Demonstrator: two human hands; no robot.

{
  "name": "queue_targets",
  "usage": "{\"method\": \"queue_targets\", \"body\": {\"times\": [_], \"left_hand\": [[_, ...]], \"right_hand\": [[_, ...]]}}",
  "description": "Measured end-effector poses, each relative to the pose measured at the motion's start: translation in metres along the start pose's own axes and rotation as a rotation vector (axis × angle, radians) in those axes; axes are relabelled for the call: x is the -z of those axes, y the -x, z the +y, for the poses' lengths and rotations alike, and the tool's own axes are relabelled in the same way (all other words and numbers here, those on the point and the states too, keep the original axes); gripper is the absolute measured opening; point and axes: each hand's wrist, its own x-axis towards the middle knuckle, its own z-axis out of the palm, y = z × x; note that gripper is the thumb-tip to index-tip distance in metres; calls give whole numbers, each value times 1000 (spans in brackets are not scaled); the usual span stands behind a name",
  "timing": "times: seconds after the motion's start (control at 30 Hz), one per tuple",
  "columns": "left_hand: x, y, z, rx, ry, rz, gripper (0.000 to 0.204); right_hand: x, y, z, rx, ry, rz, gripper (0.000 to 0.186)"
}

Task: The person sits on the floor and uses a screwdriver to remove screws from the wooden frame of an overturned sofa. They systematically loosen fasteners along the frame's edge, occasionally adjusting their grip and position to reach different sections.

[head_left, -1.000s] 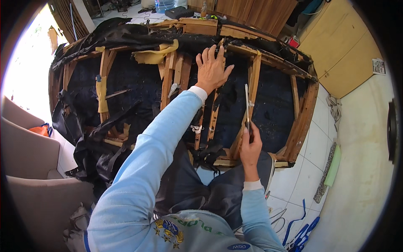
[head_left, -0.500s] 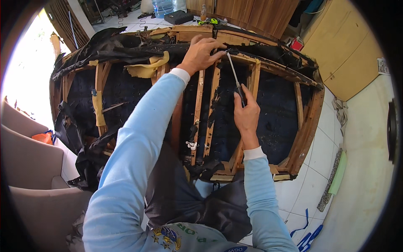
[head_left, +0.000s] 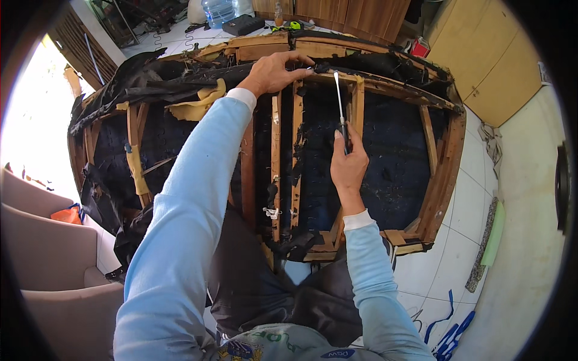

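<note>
Right hand grasping a screwdriver over a stripped wooden frame, left hand at the frame's far edge.

The big frame (head_left: 448, 171) lies in front of the person, its slats running between near and far edges. Torn black cloth (head_left: 198, 81) bunches along the far edge, left of the middle, and a ragged piece of yellow foam (head_left: 198, 105) hangs just below it. The left hand (head_left: 271, 73) reaches over that edge, finger and thumb apart at the base; whether their tips pinch anything is too small to tell. The right hand (head_left: 350, 168) is closed round the dark handle of the screwdriver (head_left: 341, 105), its shaft pointing to the far edge.
</note>
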Motion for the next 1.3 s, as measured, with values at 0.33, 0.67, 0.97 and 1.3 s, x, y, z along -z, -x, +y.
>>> {"method": "queue_targets", "body": {"times": [0.33, 0.67, 0.97, 1.3], "left_hand": [[2, -12, -2, -26, -235, -135, 56], [2, -12, -1, -27, -207, -148, 65], [3, -14, -3, -21, -207, -165, 66], [-1, -14, -8, -63, -262, -109, 66]], "right_hand": [[-5, 10, -11, -33, 32, -22, 43], [-9, 6, -3, -16, 14, 5, 42], [-2, -6, -13, -489, -594, -206, 44], [-13, -13, 13, 54, 135, 65, 42]]}}
